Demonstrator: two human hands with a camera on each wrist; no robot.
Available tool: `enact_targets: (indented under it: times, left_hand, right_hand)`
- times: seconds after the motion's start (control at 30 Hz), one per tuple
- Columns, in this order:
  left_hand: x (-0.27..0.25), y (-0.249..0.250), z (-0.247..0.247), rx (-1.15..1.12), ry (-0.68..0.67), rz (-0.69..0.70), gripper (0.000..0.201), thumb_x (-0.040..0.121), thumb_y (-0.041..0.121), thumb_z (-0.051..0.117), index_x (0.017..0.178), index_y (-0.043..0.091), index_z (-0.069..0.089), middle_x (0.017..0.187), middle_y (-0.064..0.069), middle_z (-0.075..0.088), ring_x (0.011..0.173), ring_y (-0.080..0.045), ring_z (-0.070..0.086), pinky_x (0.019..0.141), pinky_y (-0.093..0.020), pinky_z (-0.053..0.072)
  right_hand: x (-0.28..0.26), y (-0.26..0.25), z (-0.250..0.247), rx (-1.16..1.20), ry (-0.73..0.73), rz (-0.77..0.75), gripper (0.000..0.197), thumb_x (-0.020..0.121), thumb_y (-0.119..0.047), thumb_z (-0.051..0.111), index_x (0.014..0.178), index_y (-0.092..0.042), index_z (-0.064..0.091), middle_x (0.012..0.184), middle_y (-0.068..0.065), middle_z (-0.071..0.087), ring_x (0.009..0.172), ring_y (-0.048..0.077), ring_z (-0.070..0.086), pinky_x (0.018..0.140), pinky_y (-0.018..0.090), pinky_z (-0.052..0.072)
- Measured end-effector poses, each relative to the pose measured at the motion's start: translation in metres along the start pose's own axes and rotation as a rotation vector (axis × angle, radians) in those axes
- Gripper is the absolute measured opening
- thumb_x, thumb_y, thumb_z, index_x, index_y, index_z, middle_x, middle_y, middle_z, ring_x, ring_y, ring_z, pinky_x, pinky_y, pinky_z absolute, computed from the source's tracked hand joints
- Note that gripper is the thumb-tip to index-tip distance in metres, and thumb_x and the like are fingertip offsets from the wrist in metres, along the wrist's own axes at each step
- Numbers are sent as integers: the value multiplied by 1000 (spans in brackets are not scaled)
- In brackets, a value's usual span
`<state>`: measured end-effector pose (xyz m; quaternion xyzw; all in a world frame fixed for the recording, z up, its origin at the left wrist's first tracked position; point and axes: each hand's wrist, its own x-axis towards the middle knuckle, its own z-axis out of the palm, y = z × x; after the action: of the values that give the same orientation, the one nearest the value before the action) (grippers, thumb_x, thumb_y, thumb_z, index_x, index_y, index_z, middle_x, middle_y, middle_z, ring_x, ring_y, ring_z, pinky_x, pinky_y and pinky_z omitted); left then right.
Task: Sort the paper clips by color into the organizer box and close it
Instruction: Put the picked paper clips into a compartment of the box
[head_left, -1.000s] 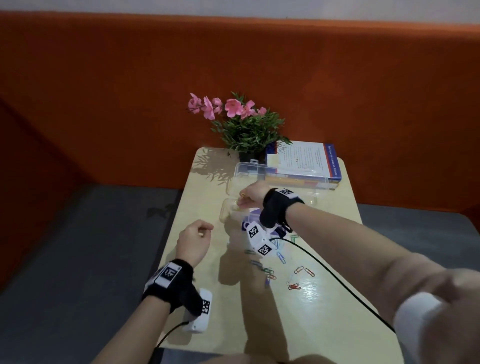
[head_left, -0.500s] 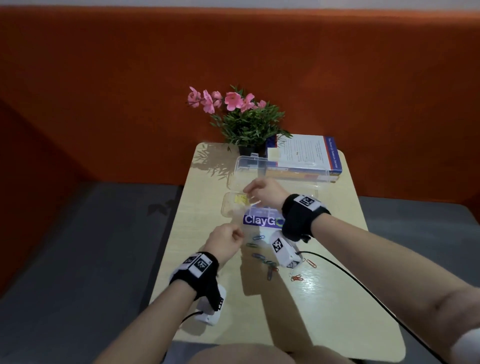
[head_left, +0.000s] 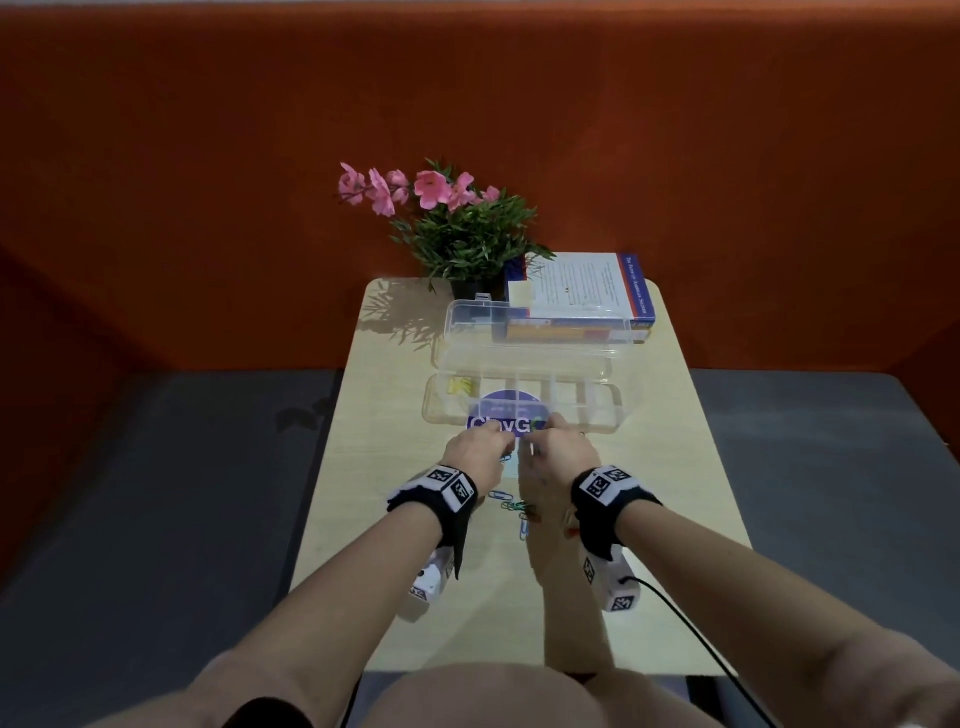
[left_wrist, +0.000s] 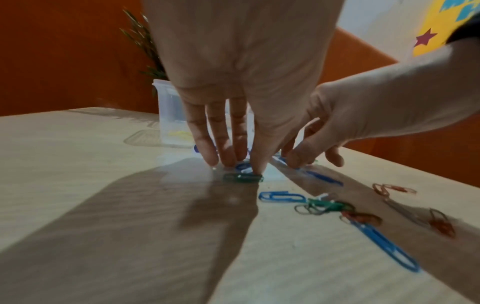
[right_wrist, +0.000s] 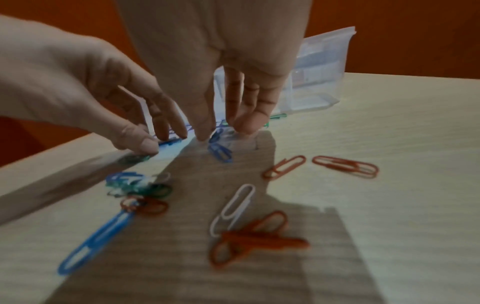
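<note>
The clear organizer box (head_left: 613, 415) lies open mid-table with its lid (head_left: 524, 332) tilted back. Yellow clips (head_left: 460, 385) lie in its far-left compartment. Just in front of it my left hand (head_left: 478, 457) and right hand (head_left: 556, 452) meet, fingers pointing down at the table. The left fingertips (left_wrist: 228, 160) touch a blue clip (left_wrist: 242, 165), and the thumb rests on a green clip (left_wrist: 242, 178). The right fingertips (right_wrist: 246, 127) touch down beside a blue clip (right_wrist: 219, 151). Loose blue clips (right_wrist: 96, 240), orange clips (right_wrist: 345, 166), a white clip (right_wrist: 233, 207) and green clips (left_wrist: 324, 204) lie nearer me.
A potted plant with pink flowers (head_left: 457, 228) and a book (head_left: 582, 291) stand behind the box at the far edge of the small wooden table (head_left: 675, 519). A purple round sticker (head_left: 506, 415) shows through the box. Dark floor flanks the table, and an orange wall rises behind.
My right hand drew back from the box's left compartment to the table in front of it. My left hand moved forward and right to meet it over the loose clips.
</note>
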<state>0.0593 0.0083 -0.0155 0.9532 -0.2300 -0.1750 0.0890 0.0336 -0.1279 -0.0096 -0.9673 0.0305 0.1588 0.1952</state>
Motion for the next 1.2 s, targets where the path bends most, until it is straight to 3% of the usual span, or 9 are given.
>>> enact_targets:
  times: [0.1,0.23,0.4,0.5,0.6,0.77,1.0,1.1,1.2]
  left_hand:
    - [-3,-1,3,77,6,16,24,92,7,49,114,12,60,119,-9,55,105,-32,59,85,-41,48]
    - [-7,-3,8,186,-1,57,22,95,9,48,113,11,61,116,-11,57,101,-33,61,81,-41,49]
    - [-9,-3,8,241,3,124,19,94,7,46,106,10,60,112,-10,58,98,-32,61,77,-40,48]
    - [-10,-5,7,139,40,121,22,96,14,44,109,10,61,115,-9,60,106,-29,58,85,-38,47]
    - [-10,-8,5,9,76,93,18,94,19,50,104,11,61,112,-7,61,106,-25,57,86,-35,46]
    - [-8,-4,-5,-149,92,21,10,87,23,62,88,14,58,101,-5,65,96,-24,60,77,-32,43]
    - [-12,-5,-12,-270,170,-54,16,92,23,58,101,11,64,104,-7,65,96,-26,60,78,-33,45]
    - [-18,-15,-9,-291,157,-43,13,90,22,60,93,11,66,101,-7,64,95,-25,60,79,-33,44]
    - [-27,-24,-2,-338,111,-73,9,86,20,64,90,14,69,90,-2,66,86,-20,61,79,-30,47]
  right_hand:
    - [-1,0,5,-17,17,-7,27,85,-21,48,92,-8,70,114,14,56,95,34,61,78,33,48]
    - [-6,6,7,-29,-2,5,29,89,-18,48,107,-4,65,120,13,54,109,30,55,88,33,46]
    - [-19,21,10,-48,10,-10,21,86,-10,49,103,-3,58,109,12,54,104,30,55,79,35,44]
    - [-25,33,12,-39,10,-3,28,84,-11,53,112,-7,55,112,11,54,105,30,55,84,37,46]
    - [-27,35,9,5,22,9,31,88,-14,50,118,-6,53,117,13,54,110,30,52,90,36,44]
    - [-21,40,5,26,-27,58,20,87,-11,50,105,-2,57,115,17,51,109,34,51,89,35,42]
    - [-14,31,1,-249,-191,35,37,94,-15,42,128,1,42,134,18,38,130,34,34,102,45,38]
    - [-13,34,1,-172,-147,29,35,93,-21,43,120,0,46,127,19,44,122,33,41,99,43,40]
    - [-15,37,-5,120,-7,60,16,91,-19,44,95,-5,50,106,18,53,98,30,50,84,35,42]
